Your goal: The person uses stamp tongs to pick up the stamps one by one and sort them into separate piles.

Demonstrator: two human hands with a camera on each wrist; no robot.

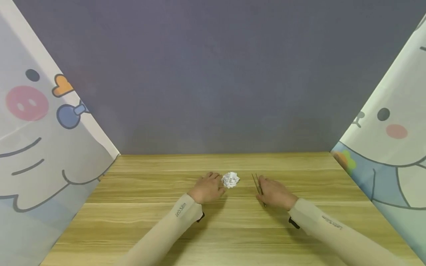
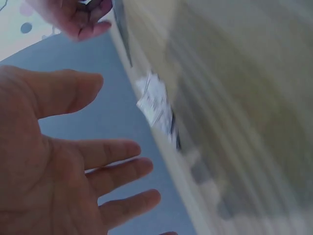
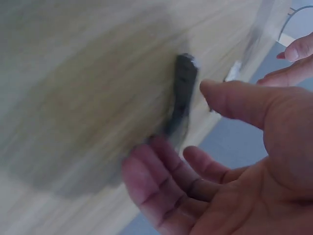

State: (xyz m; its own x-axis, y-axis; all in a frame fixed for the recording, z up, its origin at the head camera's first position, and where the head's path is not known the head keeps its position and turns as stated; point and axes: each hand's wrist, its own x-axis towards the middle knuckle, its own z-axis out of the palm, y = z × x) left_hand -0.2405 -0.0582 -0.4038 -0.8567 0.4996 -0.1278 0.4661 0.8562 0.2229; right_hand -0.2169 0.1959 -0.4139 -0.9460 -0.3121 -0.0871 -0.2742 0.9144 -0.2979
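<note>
On the wooden table, a crumpled bunch of white paper [image 1: 230,180] with faint dark marks lies beside my left hand [image 1: 208,188]. The left fingers are spread and relaxed in the left wrist view, thumb apart, with nothing between them and the paper [image 2: 157,104] beyond their tips. A pair of dark metal tweezers [image 3: 184,85] lies at my right hand [image 1: 273,192], its two thin prongs pointing away toward the back. Loosely bent right fingers [image 3: 146,176] overlap part of the tweezers in the right wrist view, while the thumb stays off them.
The wooden table [image 1: 226,236] meets a grey wall [image 1: 219,81] at its back edge. Panels with cartoon animals stand along the left [image 1: 66,159] and right [image 1: 376,177] sides. Both forearms wear pale sleeves [image 1: 166,229] with a black strap at each wrist.
</note>
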